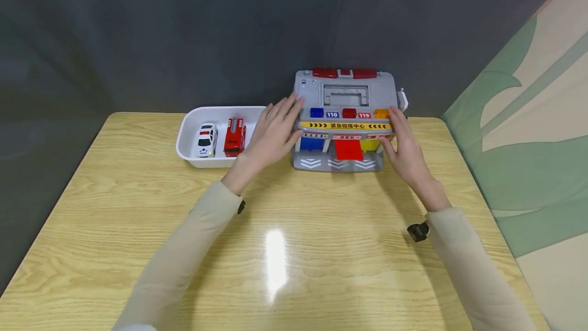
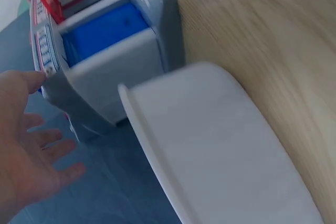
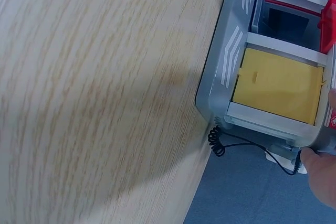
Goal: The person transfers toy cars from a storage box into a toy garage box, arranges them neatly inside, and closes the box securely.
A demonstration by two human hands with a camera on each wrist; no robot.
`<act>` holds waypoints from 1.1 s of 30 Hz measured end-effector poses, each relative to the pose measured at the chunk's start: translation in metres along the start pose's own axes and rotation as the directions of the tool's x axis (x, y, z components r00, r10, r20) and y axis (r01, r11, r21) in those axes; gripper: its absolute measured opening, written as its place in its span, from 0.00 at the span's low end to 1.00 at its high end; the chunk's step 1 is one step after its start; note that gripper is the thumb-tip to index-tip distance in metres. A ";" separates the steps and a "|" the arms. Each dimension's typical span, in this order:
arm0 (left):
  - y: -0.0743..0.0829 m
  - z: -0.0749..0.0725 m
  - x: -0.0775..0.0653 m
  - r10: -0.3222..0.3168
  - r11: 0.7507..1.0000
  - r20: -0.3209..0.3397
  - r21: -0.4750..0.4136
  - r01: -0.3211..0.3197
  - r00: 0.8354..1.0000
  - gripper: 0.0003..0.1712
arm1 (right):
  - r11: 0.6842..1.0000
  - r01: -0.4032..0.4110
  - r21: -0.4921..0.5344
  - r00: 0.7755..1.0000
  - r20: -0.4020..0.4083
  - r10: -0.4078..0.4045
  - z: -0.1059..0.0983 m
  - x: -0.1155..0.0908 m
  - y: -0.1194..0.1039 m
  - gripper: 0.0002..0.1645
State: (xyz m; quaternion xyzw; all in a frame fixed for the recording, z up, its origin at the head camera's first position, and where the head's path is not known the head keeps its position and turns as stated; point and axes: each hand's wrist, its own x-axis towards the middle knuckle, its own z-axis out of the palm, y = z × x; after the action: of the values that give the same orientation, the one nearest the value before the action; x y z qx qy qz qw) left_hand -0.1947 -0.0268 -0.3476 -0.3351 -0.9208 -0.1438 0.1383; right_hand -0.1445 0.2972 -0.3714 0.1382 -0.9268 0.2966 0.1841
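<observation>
A grey toy emergency station (image 1: 312, 93) stands at the back of the table, with a red light bar, a yellow front strip and several small doors. Its red door (image 1: 348, 150) sticks out, raised over a dark bay; the blue door (image 2: 105, 32) and yellow door (image 3: 278, 85) hang closed. My left hand (image 1: 274, 132) is at the station's left side, fingers straight, with the thumb at the front corner. At the right side, my right hand (image 1: 406, 155) touches the roof's edge with extended fingers, its thumb by the front strip.
Left of the station, a white tray (image 1: 181, 139) holds a white toy police car (image 1: 207, 140) and a red toy fire truck (image 1: 235, 137); my left hand overlaps its right end. A black coiled cord (image 3: 216, 141) hangs by the station's right side. Dark cloth (image 1: 206, 34) rises behind.
</observation>
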 end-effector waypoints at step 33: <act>-0.094 -0.016 -0.057 -0.500 0.827 0.166 -0.201 0.526 0.850 0.30 | 1.000 0.006 0.015 1.000 0.009 -0.006 0.000 0.002 0.002 0.41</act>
State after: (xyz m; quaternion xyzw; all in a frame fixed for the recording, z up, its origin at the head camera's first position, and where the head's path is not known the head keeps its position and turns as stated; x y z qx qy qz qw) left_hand -0.2115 -0.1347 -0.3687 -0.0966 -0.9587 -0.2675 0.0042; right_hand -0.1468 0.2991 -0.3717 0.1437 -0.9249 0.3026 0.1799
